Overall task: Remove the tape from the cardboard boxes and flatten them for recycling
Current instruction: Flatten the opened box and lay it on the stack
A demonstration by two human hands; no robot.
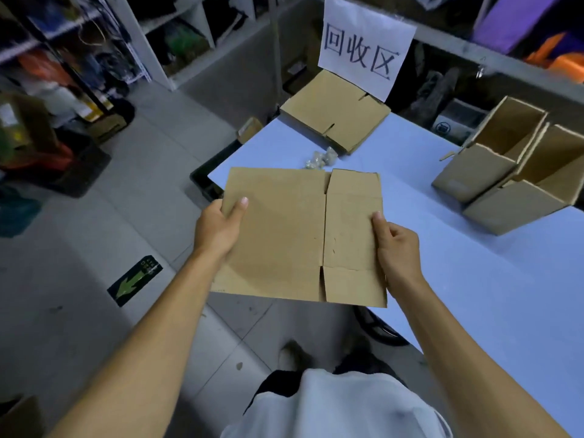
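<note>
Left hand (pixel 218 230): grips the left edge of a flattened cardboard box (pixel 300 235), thumb laid on the upper face, the other fingers hidden beneath. Right hand (pixel 396 245): pinches the right edge of the same box, thumb on top, curled fingers tucked at the edge. Flattened cardboard box: held level between both hands, above the near-left corner of the table (pixel 458 279), partly overhanging the floor (pixel 94 248); flap slits visible at its far and near edges, right of centre. Table: pale blue top. Crumpled tape (pixel 320 159): small clump lying on the table just beyond the held box. Stack of flattened boxes (pixel 336 110): at the far corner of the table, directly below a white paper sign (pixel 363 45) printed with three large dark characters. Open cardboard boxes (pixel 512 165): two, still assembled, lying side by side and touching at the right of the table, open mouths facing up and away. Black crate (pixel 205 181): on the floor beside the table's left edge, partly hidden. Green arrow marking (pixel 134 281): fixed to the grey tiled floor, left of the person. Shelving (pixel 104 36): loaded racks along the far left, contents blurred.
</note>
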